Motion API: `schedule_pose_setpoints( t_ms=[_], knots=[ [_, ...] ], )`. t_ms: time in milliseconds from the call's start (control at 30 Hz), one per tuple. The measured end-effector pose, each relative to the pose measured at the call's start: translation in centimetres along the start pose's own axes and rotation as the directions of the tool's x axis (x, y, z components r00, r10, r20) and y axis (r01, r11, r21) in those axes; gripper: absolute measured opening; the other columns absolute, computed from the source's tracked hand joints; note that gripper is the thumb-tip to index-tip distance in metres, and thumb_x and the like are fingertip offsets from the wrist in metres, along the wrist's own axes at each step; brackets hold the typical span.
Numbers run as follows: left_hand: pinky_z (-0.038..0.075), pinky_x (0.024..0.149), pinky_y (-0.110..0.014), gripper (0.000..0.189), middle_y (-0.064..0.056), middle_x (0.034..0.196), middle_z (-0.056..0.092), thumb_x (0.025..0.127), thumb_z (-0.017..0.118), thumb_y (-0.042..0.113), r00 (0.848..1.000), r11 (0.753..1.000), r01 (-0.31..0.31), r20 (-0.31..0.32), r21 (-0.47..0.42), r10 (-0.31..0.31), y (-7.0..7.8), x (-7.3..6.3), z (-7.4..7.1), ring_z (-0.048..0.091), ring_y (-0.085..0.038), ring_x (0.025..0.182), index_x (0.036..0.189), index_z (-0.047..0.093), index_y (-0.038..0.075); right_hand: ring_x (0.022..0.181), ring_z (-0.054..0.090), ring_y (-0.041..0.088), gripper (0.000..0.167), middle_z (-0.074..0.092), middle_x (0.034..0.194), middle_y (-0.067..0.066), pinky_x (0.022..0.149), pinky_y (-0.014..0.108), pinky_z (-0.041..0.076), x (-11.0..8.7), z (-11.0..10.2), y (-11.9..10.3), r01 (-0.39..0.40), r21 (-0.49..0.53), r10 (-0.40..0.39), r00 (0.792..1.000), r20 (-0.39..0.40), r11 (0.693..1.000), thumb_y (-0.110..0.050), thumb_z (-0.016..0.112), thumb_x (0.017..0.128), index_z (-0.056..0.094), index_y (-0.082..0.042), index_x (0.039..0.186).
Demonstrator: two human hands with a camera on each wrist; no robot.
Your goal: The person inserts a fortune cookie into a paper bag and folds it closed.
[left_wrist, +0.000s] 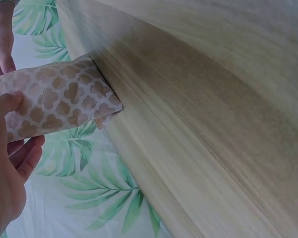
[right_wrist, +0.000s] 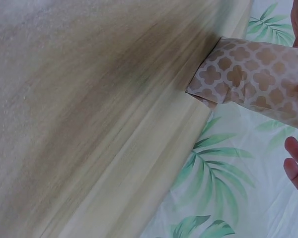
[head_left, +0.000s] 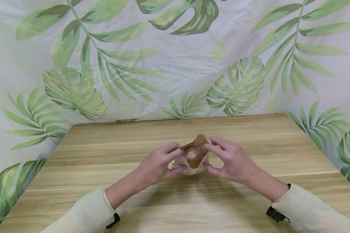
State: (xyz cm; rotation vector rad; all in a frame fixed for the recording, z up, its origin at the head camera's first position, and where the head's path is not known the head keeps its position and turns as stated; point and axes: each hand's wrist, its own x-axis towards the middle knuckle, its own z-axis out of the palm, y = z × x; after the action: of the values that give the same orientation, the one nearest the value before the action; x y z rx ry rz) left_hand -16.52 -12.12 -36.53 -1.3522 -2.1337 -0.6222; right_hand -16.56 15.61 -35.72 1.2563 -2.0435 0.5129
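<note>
Spreading the bag [head_left: 194,163] open, it seems.
Left hand [head_left: 158,161] and right hand [head_left: 233,160] grip its rim, fingers half curled; it stands on the worktop [head_left: 99,149]. Next likely needs gentle, even widening.

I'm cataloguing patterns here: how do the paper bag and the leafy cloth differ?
The paper bag is brown with a pale lattice; the cloth is whitish with green leaves. The paper bag is small and held open; the cloth spreads wide behind the table. Both are patterned.
</note>
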Motion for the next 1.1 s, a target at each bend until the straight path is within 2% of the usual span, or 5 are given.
schedule_pose_setpoints(
  t_ms=[233,433,700,867,1100],
  knots=[
    [0.060,0.075,-0.026,0.041,-0.009,0.112,0.064,0.077,0.093,0.016,1.000,1.000,-0.015,-0.001,0.025,0.015,0.2,-0.1,-0.1,0.070,-0.019,0.086,0.107,0.067,0.007,0.077,0.064,0.018,0.057,0.066,0.110,0.012,0.063,0.030,0.057,-0.3,-0.1,-0.3,0.008,0.002,-0.008,1.000,0.021,1.000,-0.016,0.091,0.066,0.069,-0.003,0.117],
    [0.059,0.073,-0.029,0.048,-0.011,0.114,0.065,0.075,0.094,0.019,0.990,0.986,-0.129,-0.048,0.105,0.134,0.2,-0.5,0.3,0.068,-0.019,0.085,0.111,0.065,0.007,0.082,0.067,0.020,0.053,0.066,0.112,0.012,0.068,0.034,0.059,-0.8,-0.1,-0.5,0.001,0.031,-0.001,1.000,0.010,1.000,-0.016,0.088,0.069,0.067,-0.004,0.116],
    [0.061,0.077,-0.031,0.052,-0.012,0.114,0.067,0.071,0.096,0.019,0.969,0.956,-0.217,-0.070,0.198,0.235,0.5,-0.5,0.5,0.070,-0.021,0.084,0.108,0.062,0.007,0.085,0.071,0.026,0.031,0.068,0.112,0.016,0.070,0.038,0.061,-1.1,-0.2,-0.6,0.027,0.055,-0.025,0.999,-0.025,0.998,-0.027,0.062,0.098,0.067,-0.002,0.116],
    [0.061,0.074,-0.031,0.051,-0.012,0.114,0.068,0.070,0.096,0.017,0.966,0.950,-0.229,-0.070,0.211,0.248,0.7,-0.4,0.4,0.071,-0.021,0.084,0.107,0.062,0.007,0.087,0.072,0.028,0.037,0.069,0.111,0.016,0.073,0.040,0.061,-1.1,-0.3,-0.8,0.035,0.063,-0.033,0.999,-0.039,0.997,-0.035,0.055,0.104,0.068,-0.001,0.113],
    [0.061,0.079,-0.029,0.054,-0.013,0.114,0.066,0.074,0.095,0.015,0.980,0.976,-0.180,-0.063,0.124,0.189,0.7,-0.3,0.3,0.071,-0.022,0.086,0.116,0.063,0.004,0.084,0.070,0.022,0.035,0.069,0.107,0.013,0.071,0.034,0.060,-0.8,-0.2,-0.9,0.038,0.095,-0.031,0.997,-0.065,0.995,-0.032,0.060,0.103,0.068,0.001,0.112]
  ],
)
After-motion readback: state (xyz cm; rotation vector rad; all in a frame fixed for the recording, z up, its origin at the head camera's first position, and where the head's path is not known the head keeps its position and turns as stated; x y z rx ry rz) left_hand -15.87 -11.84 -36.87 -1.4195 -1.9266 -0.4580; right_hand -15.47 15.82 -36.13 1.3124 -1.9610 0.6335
